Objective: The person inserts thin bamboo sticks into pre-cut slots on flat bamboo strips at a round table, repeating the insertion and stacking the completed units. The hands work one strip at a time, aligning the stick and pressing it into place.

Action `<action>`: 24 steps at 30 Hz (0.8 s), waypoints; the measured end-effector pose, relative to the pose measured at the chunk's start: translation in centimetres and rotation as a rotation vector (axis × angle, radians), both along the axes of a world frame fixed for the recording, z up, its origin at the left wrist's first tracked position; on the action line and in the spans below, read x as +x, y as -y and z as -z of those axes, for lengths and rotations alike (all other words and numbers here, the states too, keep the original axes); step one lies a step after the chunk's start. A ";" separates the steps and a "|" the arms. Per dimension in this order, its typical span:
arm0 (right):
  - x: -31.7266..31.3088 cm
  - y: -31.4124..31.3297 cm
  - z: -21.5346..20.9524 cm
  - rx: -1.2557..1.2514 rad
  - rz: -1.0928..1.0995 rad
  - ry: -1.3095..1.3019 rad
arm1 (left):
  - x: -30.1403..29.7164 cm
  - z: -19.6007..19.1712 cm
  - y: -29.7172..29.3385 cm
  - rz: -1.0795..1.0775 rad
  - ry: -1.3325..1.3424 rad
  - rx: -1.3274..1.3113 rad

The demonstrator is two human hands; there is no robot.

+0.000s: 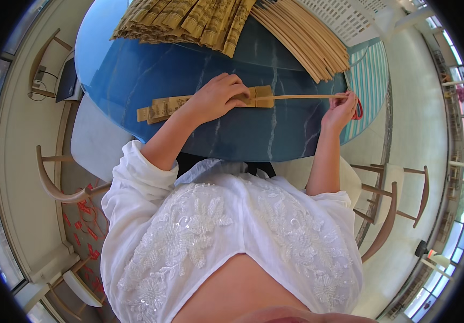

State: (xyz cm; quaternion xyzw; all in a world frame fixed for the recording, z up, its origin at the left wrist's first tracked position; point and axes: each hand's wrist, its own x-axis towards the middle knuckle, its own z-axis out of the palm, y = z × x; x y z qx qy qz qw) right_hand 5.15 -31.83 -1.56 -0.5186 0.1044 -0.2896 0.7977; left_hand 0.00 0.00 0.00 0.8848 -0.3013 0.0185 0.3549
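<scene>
Across the middle of the frame, a gold printed sleeve lies flat on the blue marbled table, long axis running roughly left to right; its mid-length is hidden under the left hand. Left fingers are curled, tips down at the sleeve near its right end; whether they pinch the material or only press on it cannot be told from this angle. Placement there seems suited to keeping a light, flat piece from sliding. Right of centre, the right hand grasps a slender wooden stick by its far right end, thumb and fingers closed together on it. Holding it by the end leaves most of the length free and, I judge, lets it be kept in line with the sleeve. The stick's left end overlaps the sleeve's right end; inside or merely on top, unclear. Just beside the right hand shows a red loop, kind uncertain. Stock sits along the upper edge: a heap of similar gold sleeves at upper left of centre, a bundle of sticks at upper right, apparently kept separate by kind, within reach, leaving the near tabletop for handling.
</scene>
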 end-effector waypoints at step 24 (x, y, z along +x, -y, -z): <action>-0.1 0.0 0.6 -0.013 -0.194 0.201 | -0.2 0.7 0.3 -0.075 0.082 -0.078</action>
